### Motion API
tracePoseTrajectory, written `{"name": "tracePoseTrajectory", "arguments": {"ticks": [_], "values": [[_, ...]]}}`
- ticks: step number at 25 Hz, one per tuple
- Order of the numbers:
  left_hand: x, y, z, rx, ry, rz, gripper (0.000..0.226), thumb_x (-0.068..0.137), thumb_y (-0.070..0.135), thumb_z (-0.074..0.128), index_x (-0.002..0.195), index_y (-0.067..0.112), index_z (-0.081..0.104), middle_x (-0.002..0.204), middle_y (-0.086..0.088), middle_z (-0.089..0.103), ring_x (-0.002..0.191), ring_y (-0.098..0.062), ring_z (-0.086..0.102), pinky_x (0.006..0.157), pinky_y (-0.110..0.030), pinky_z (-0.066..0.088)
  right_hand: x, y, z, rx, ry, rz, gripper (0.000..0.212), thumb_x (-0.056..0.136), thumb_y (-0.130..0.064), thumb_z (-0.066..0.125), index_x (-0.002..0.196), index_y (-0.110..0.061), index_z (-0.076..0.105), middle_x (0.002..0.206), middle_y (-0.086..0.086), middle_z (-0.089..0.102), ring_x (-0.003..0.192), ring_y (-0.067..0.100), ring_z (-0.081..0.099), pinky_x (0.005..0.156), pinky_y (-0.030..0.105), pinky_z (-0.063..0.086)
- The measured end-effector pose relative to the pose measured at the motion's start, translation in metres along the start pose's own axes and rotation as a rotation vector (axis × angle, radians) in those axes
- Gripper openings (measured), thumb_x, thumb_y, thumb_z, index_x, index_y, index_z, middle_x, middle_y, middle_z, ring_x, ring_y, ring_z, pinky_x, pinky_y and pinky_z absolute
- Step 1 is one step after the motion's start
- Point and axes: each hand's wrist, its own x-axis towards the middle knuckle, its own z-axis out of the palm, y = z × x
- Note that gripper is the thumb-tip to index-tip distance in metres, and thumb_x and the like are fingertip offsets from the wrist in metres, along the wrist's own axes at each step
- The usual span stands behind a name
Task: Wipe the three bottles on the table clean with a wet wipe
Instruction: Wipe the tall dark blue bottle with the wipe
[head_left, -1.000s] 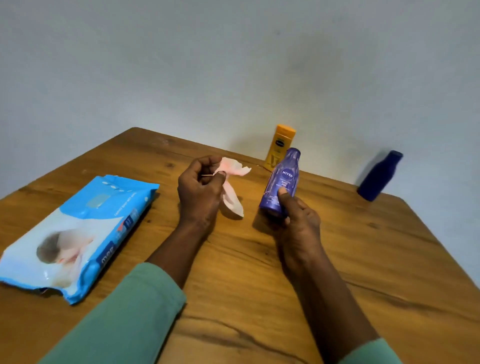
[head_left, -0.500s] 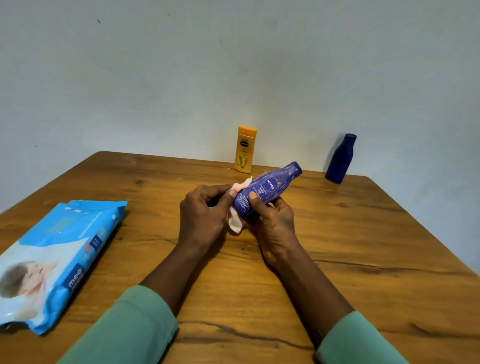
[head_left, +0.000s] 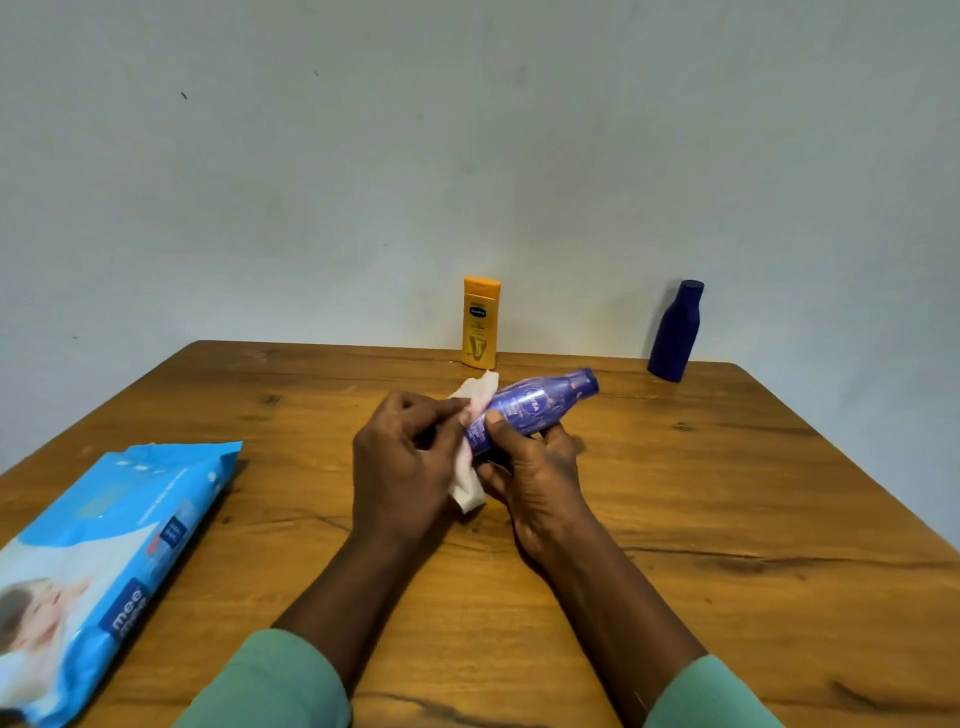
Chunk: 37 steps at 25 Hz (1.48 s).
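My right hand (head_left: 537, 470) grips a purple lotion bottle (head_left: 535, 402) by its lower end, tilted with the cap pointing up and right above the wooden table (head_left: 727, 519). My left hand (head_left: 402, 462) pinches a white wet wipe (head_left: 475, 395) and holds it against the bottle's left side; part of the wipe hangs below between my hands. An orange bottle (head_left: 480, 322) stands upright at the table's far edge. A dark blue bottle (head_left: 675, 332) stands upright at the far right, close to the wall.
A blue pack of wet wipes (head_left: 109, 561) lies flat on the table at the near left. A plain wall rises right behind the table's far edge. The table's right edge runs diagonally toward me.
A second ago my hands were apart, the wipe in the left and the bottle upright in the right. They have come together, the bottle is tilted, and the wipe now lies against it.
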Motion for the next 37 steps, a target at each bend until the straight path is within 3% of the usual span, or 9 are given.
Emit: {"name": "tracePoseTrajectory", "arguments": {"ticks": [4,12,15,18,26,29,32,35,37], "values": [[0.010,-0.012,-0.010,-0.068,-0.024,-0.222,0.025,0.094,0.022,0.074,0.119,0.016,0.078,0.112,-0.003,0.073,0.098,-0.015,0.072,0.073,-0.025,0.061,-0.002,0.003,-0.001,-0.142,-0.096,-0.020,0.049,0.089,-0.014,0.081,0.132,-0.023,0.059,0.112,0.003,0.080,0.100,0.023,0.079,0.078,0.040,0.066],[-0.015,0.002,0.003,0.038,-0.233,0.071,0.038,0.094,0.014,0.074,0.130,0.025,0.070,0.096,0.007,0.064,0.088,-0.003,0.065,0.067,-0.011,0.053,0.006,0.002,-0.004,-0.008,0.057,-0.013,0.039,0.091,-0.011,0.079,0.126,-0.014,0.063,0.109,0.014,0.079,0.098,0.031,0.079,0.089,0.056,0.063],[0.002,-0.006,-0.004,-0.033,-0.022,-0.132,0.027,0.092,0.019,0.077,0.119,0.019,0.077,0.102,0.005,0.072,0.092,-0.002,0.069,0.072,-0.023,0.062,0.001,0.002,0.000,-0.139,-0.050,-0.005,0.046,0.091,-0.013,0.078,0.132,-0.020,0.058,0.117,0.009,0.077,0.102,0.029,0.078,0.085,0.055,0.065],[0.011,-0.014,-0.012,-0.052,-0.031,-0.285,0.028,0.094,0.021,0.074,0.121,0.015,0.076,0.117,0.000,0.073,0.099,-0.010,0.071,0.066,-0.020,0.061,-0.002,0.003,0.002,-0.234,-0.133,0.006,0.055,0.091,-0.014,0.078,0.138,-0.026,0.053,0.124,0.004,0.073,0.107,0.026,0.076,0.083,0.048,0.066],[-0.008,-0.001,-0.004,0.112,-0.195,-0.014,0.034,0.097,0.019,0.071,0.131,0.023,0.070,0.105,0.005,0.062,0.096,-0.004,0.063,0.070,-0.009,0.052,0.002,-0.004,-0.004,-0.155,-0.128,0.012,0.041,0.097,-0.013,0.072,0.136,-0.015,0.058,0.119,0.012,0.077,0.106,0.031,0.077,0.089,0.051,0.064],[0.004,-0.008,-0.013,-0.016,-0.148,-0.232,0.029,0.097,0.015,0.071,0.126,0.020,0.075,0.111,0.000,0.071,0.098,-0.011,0.069,0.072,-0.018,0.060,0.000,-0.010,-0.006,-0.226,-0.268,0.077,0.041,0.097,-0.018,0.071,0.136,-0.020,0.058,0.120,0.009,0.077,0.106,0.031,0.077,0.079,0.046,0.065],[0.008,-0.015,-0.017,-0.190,-0.268,-0.418,0.029,0.097,0.001,0.065,0.120,0.013,0.076,0.111,-0.008,0.078,0.099,-0.023,0.076,0.085,-0.044,0.064,-0.004,-0.010,-0.004,-0.254,-0.369,0.086,0.032,0.101,-0.027,0.066,0.132,-0.020,0.060,0.113,0.006,0.079,0.092,0.028,0.079,0.065,0.037,0.066],[0.003,-0.008,-0.011,-0.279,-0.199,-0.438,0.026,0.094,0.002,0.070,0.117,0.013,0.077,0.104,-0.008,0.080,0.094,-0.024,0.077,0.075,-0.039,0.065,-0.004,-0.008,-0.002,-0.267,-0.323,0.056,0.033,0.107,-0.034,0.055,0.137,-0.022,0.056,0.109,0.013,0.078,0.065,0.022,0.072,0.050,0.032,0.059],[-0.003,-0.003,-0.006,-0.296,-0.204,-0.373,0.026,0.093,0.011,0.075,0.118,0.018,0.077,0.104,-0.002,0.080,0.092,-0.017,0.077,0.071,-0.030,0.063,-0.001,-0.009,-0.004,-0.241,-0.269,0.038,0.034,0.109,-0.037,0.050,0.142,-0.026,0.053,0.113,0.015,0.076,0.070,0.023,0.073,0.052,0.035,0.058]]}}
